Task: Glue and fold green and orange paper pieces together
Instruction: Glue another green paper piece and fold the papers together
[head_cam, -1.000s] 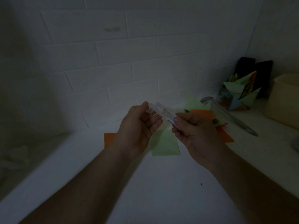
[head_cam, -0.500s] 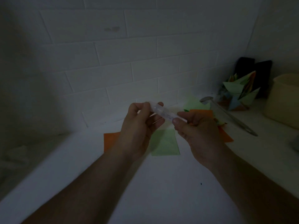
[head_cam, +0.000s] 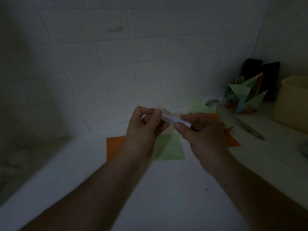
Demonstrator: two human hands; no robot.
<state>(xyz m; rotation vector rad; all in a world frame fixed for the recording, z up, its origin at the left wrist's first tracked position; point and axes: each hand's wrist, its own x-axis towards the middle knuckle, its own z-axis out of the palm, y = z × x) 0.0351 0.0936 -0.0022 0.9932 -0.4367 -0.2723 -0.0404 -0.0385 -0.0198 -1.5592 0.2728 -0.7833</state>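
Observation:
Both hands hold a pale, translucent glue stick (head_cam: 173, 118) in the air above the white counter. My left hand (head_cam: 145, 129) pinches its far end, the cap side, between thumb and fingers. My right hand (head_cam: 198, 132) grips the near end of the tube. Under the hands a light green paper square (head_cam: 170, 148) lies flat on the counter. An orange sheet (head_cam: 115, 145) shows to its left, partly hidden by my left wrist. More orange paper (head_cam: 231, 140) and green paper (head_cam: 200, 106) lie behind my right hand.
A long metal tool (head_cam: 240, 120) lies diagonally at the right. A cluster of folded green and coloured paper pieces (head_cam: 245, 95) stands near the wall corner, dark boxes (head_cam: 261, 75) behind it. A cream container (head_cam: 291, 104) stands at the far right. A tiled wall (head_cam: 133, 64) backs the counter.
My left hand's fingers have closed from a loose hold to a pinch on the glue stick's far end. Both hands stay at about the same place over the green square.

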